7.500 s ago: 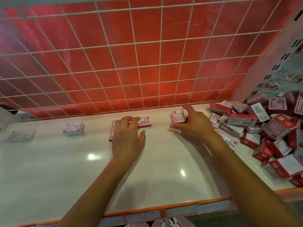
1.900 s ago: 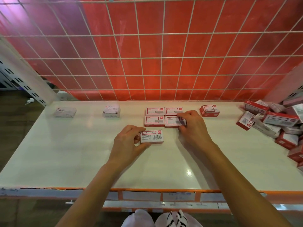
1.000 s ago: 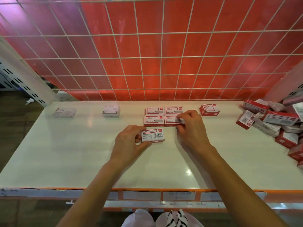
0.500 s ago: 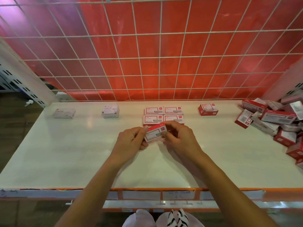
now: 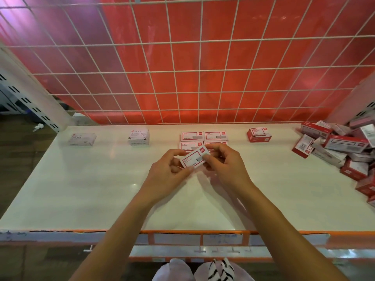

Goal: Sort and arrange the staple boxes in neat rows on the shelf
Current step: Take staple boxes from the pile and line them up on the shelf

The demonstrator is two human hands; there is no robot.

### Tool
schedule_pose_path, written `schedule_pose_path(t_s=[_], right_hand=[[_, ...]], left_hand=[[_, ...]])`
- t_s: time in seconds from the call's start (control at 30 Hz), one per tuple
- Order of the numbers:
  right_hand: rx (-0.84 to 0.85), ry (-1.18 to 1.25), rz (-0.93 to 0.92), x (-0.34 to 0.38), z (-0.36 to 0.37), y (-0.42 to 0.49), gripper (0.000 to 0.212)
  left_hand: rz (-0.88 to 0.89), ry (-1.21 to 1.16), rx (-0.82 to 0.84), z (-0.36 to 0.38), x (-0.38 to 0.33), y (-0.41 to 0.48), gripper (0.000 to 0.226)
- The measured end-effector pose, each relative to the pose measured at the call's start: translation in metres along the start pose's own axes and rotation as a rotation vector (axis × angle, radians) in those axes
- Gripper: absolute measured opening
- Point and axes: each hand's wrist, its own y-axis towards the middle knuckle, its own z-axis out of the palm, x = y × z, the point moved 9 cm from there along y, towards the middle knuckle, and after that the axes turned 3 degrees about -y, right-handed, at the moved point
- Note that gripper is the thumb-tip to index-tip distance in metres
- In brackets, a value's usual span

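The small white cardboard staple box (image 5: pixel 194 160) is showing a red border. The glossy shelf (image 5: pixel 101 189) is gleaming white, edged orange. A white wire grid (image 5: pixel 173 72) is crossing the red back panel (image 5: pixel 203 88).

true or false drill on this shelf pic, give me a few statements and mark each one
1. The left hand and the right hand both hold one staple box. True.
2. That box lies flat on the shelf. False: it is tilted, in front of the block of four boxes.
3. A loose pile of boxes lies at the shelf's right end. True.
4. The pale staples box sits right of the paper clips box. False: it sits to its left.
5. The lone red box touches the block of four. False: it stands apart, to the right.
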Motion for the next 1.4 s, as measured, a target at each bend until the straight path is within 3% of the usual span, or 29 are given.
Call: schedule_pose_path(t_s=[0.17, 0.4, 0.67, 0.97, 1.13, 1.27, 1.4], right_hand=[[0.025, -0.015, 0.061, -0.011, 0.005, -0.007, 0.021], [-0.015, -0.380, -0.036, -0.006, -0.005, -0.006, 0.030], [-0.062, -0.531, -0.075, -0.006, -0.015, -0.001, 0.019], [-0.137, -0.587, -0.069, -0.005, -0.029, 0.005, 0.028], [-0.207, -0.571, -0.079, -0.003, -0.039, 0.010, 0.039], [-0.116, -0.510, -0.013, -0.004, -0.034, 0.013, 0.052], [-0.053, -0.524, 0.001, -0.001, -0.028, 0.019, 0.050]], left_hand=[[0.122, 0.220, -0.089, -0.004, -0.012, -0.002, 0.049], [0.139, 0.459, -0.058, -0.003, -0.009, 0.004, 0.053], [0.165, 0.538, -0.080, -0.003, -0.010, 0.013, 0.046], [0.103, 0.567, -0.142, -0.006, -0.004, 0.019, 0.039], [0.038, 0.579, -0.174, -0.006, -0.004, 0.018, 0.050], [0.082, 0.580, -0.119, 0.001, -0.013, 0.020, 0.070], [0.037, 0.549, -0.011, 0.008, -0.015, 0.031, 0.087]])
